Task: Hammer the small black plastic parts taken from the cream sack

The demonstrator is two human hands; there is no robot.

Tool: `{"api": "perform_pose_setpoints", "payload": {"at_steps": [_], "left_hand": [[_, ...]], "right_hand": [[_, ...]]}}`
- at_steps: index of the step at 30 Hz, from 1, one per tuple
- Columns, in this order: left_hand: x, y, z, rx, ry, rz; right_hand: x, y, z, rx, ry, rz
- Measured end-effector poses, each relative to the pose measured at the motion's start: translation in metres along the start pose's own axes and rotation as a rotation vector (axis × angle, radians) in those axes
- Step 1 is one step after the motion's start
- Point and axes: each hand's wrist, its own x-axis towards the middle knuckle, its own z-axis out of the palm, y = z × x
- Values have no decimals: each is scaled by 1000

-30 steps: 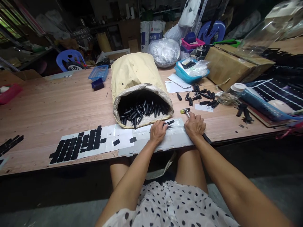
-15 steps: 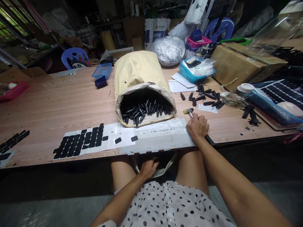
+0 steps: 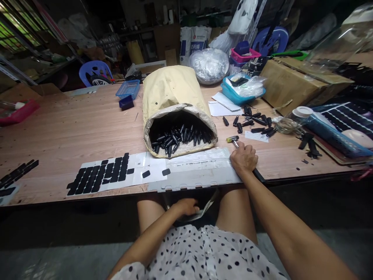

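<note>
My right hand [image 3: 244,157] is closed around a small hammer [image 3: 232,139] resting on the table. Its head with a yellow end shows beyond my fingers, and its dark grip sticks out behind my wrist. My left hand [image 3: 186,207] is down in shadow between my knees, over the pale rim of an open bag [image 3: 207,205]. Its fingertips are too dark to make out. On the table in front lies a cream sack [image 3: 175,85], mouth towards me, with many black tapered plastic parts [image 3: 171,140] inside. A grey-white sheet [image 3: 195,177] lies along the table edge.
Rows of black rounded pads [image 3: 93,177] lie on white paper at the left. More black parts [image 3: 256,120] are scattered at the right, near a teal basket [image 3: 241,97] and a cardboard box [image 3: 294,83]. Blue trays [image 3: 128,89] stand behind, left of the sack.
My left hand has shifted slightly right above the bag between my knees, its fingers now nearer the rim. My right hand stays on the hammer. The view has moved a little.
</note>
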Motion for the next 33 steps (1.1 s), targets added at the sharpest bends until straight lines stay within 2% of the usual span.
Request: {"api": "perform_pose_setpoints", "payload": {"at_steps": [3,4,5,6,8,10,11,12,14,18,21,24,27,30,33], "left_hand": [[-23,8,-33,-82,-223,207],[-29,11,-51,-148,-222,262],[-32,14,-70,-222,-154,273],[-33,18,-91,-284,-29,247],[-27,25,-130,-308,374,112],[-15,31,-160,-245,761,-60],[-7,34,-171,-200,902,-142],[1,36,-180,-156,999,-216],[15,39,-191,-83,1085,-340],[27,38,-201,-24,1077,-455],[19,30,-203,-37,1083,-448],[7,24,-194,-50,1147,-411],[3,31,-170,-62,1137,-242],[13,50,-138,-36,965,55],[33,66,-117,13,836,194]], "right_hand": [[0,1,1,-3,6,-3],[0,1,2,-3,5,-3],[0,1,2,-2,4,-4],[0,1,2,0,5,-6],[0,0,1,6,4,-12],[0,-1,-1,6,-10,-6],[0,-2,-2,4,-21,-2],[0,-3,-3,2,-32,3],[0,-4,-5,-1,-49,9],[0,-7,-8,-3,-65,17],[0,-9,-9,0,-73,18],[0,-9,-7,0,-72,19],[0,-9,-5,-6,-57,17],[0,-8,-2,-1,-41,9],[0,-9,-3,3,-48,9]]}}
